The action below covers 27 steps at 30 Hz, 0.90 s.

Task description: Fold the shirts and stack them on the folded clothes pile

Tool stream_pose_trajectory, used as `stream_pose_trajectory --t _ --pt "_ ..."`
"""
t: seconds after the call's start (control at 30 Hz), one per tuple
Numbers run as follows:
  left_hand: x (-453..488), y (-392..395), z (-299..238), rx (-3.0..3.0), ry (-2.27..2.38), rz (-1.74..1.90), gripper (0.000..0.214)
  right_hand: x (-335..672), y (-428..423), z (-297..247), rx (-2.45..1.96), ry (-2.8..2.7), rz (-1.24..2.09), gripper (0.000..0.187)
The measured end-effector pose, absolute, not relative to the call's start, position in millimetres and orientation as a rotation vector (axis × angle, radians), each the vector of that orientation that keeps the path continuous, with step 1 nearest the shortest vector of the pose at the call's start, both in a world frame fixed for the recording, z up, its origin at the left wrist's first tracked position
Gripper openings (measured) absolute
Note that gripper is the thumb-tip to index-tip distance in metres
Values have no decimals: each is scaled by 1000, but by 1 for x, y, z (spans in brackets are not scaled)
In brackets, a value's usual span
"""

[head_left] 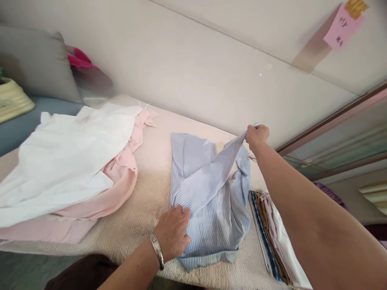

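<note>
A light blue striped shirt (208, 189) lies on the bed, partly folded, with one sleeve drawn diagonally across it. The sleeve's far end is pinched in my right hand (257, 135), raised near the wall. At the shirt's lower left edge rests my left hand (173, 231), wearing a silver bracelet (157, 250). Its fingers lie bent on the fabric and its thumb is apart from them; no cloth shows gripped there. The opposite sleeve is bunched at the shirt's right side.
White garments (75, 149) and pink garments (121, 177) are heaped at left. A row of folded clothes (272, 237) sits right of the shirt. A grey cushion (36, 60) leans on the wall (193, 60). Glass-fronted shelving (347, 137) stands at right, beneath a pink note (343, 28).
</note>
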State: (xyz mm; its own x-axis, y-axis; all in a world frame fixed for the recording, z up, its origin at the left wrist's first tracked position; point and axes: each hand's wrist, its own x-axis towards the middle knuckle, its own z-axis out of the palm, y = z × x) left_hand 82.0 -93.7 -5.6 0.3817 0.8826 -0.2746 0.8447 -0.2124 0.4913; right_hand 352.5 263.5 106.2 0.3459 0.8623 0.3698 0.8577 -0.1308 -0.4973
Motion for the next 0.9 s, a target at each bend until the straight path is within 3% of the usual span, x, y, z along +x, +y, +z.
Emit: stream_pose_trajectory --t 0.13,0.33,0.63,0.8,0.9 --pt "85 -96 -11 2069 1490 103 46 315 277 110 -1768 -1221 300 12" --pt "85 -102 -13 2049 1435 87 59 258 308 100 -1579 -1146 599 16" --pt "82 -99 -4 1978 1356 39 80 189 324 74 -1507 -1236 669 26" --pt "87 -93 4 1885 1409 -62 77 170 331 75 -1484 -1310 626 32" --pt "88 -95 0 1852 1408 -15 94 160 336 72 -1495 -1362 628 34"
